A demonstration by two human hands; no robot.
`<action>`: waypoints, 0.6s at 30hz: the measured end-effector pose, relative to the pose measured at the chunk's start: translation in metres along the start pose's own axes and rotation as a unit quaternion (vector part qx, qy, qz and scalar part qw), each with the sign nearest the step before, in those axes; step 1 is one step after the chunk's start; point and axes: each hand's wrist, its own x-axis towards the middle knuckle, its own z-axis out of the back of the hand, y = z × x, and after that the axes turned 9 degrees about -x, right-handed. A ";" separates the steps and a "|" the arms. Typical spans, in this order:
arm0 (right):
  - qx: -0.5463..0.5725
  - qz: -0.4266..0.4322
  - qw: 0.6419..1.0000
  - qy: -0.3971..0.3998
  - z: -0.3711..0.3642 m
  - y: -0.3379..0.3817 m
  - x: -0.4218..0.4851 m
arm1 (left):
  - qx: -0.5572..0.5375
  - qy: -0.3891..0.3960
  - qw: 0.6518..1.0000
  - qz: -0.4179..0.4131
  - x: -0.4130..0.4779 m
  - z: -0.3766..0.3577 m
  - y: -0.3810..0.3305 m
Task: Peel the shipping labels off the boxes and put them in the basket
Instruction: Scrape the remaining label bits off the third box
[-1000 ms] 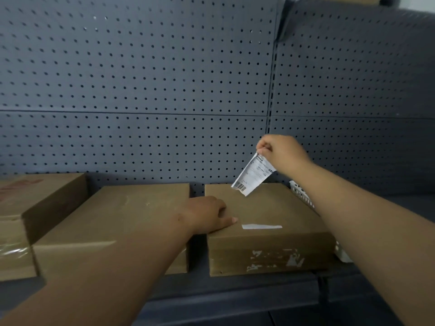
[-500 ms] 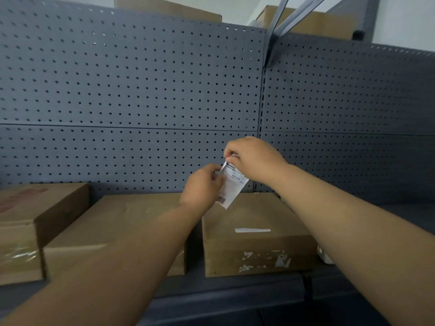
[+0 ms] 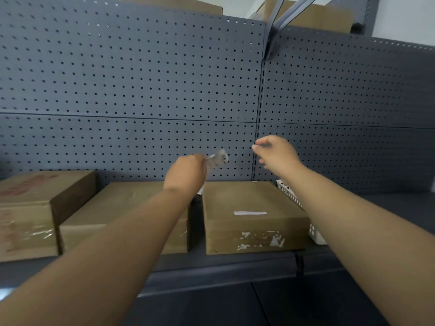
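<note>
Seen from head height, a grey shelf (image 3: 211,267) backed by a pegboard wall (image 3: 141,90) holds three brown cardboard boxes. At far left sits a taller box (image 3: 35,196) with red print, and just beside it a flatter middle box (image 3: 131,201). Above the gap after that box, the left hand (image 3: 186,171) is raised, its fingers curled round a white shipping label (image 3: 215,161), which is blurred and looks crumpled. The label is thin paper, so probably very light and floppy, with a sticky back that may cling to skin; pinching it by an edge with the printed face outward looks best.

Next comes the right box (image 3: 247,203), with a white strip (image 3: 250,213) on top and torn paper scraps (image 3: 261,241) on its front. Above its far right corner the right hand (image 3: 275,154) hangs with loosely curled fingers and holds nothing.

Further right, just beside that box, stands a white slotted basket (image 3: 292,196), mostly hidden by the right forearm. The air above the boxes is open, but that forearm lies across the way to the basket, and the wall is close behind.
</note>
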 end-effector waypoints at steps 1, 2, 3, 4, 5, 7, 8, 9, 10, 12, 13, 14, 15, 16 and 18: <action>-0.042 0.006 0.999 0.012 0.003 -0.005 -0.002 | 0.000 -0.003 1.000 0.015 0.000 0.005 0.005; -0.094 0.024 0.995 0.038 0.005 -0.010 -0.005 | -0.001 -0.002 1.000 0.027 -0.001 0.010 0.008; -0.144 0.049 0.986 0.073 0.006 -0.012 -0.009 | 0.000 -0.001 0.999 0.038 -0.001 0.013 0.010; -0.190 0.074 0.973 0.111 0.003 -0.014 -0.014 | 0.009 -0.004 0.999 0.045 -0.001 0.015 0.010; -0.233 0.096 0.956 0.149 -0.001 -0.014 -0.018 | 0.035 -0.012 0.998 0.042 0.000 0.016 0.009; -0.300 0.127 0.923 0.207 -0.010 -0.014 -0.025 | 0.111 -0.037 0.993 0.001 0.002 0.015 0.009; -0.317 0.132 0.912 0.223 -0.014 -0.015 -0.026 | 0.141 -0.048 0.988 -0.029 0.002 0.013 0.009; -0.326 0.136 0.906 0.234 -0.016 -0.016 -0.028 | 0.161 -0.052 0.984 -0.061 0.001 0.011 0.010; -0.333 0.139 0.901 0.243 -0.018 -0.017 -0.029 | 0.176 -0.049 0.979 -0.088 -0.001 0.008 0.010; -0.343 0.147 0.891 0.257 -0.022 -0.019 -0.031 | 0.213 -0.021 0.968 -0.135 -0.006 0.001 0.009; -0.350 0.153 0.887 0.260 -0.023 -0.020 -0.031 | 0.233 -0.001 0.960 -0.155 -0.010 -0.003 0.008; -0.356 0.158 0.883 0.260 -0.025 -0.021 -0.032 | 0.246 0.016 0.954 -0.171 -0.012 -0.008 0.008; -0.363 0.162 0.881 0.257 -0.027 -0.022 -0.031 | 0.251 0.032 0.950 -0.183 -0.014 -0.012 0.008; -0.369 0.168 0.878 0.253 -0.029 -0.023 -0.031 | 0.254 0.044 0.947 -0.191 -0.016 -0.016 0.008; -0.384 0.183 0.870 0.248 -0.033 -0.024 -0.031 | 0.266 0.061 0.941 -0.202 -0.018 -0.023 0.007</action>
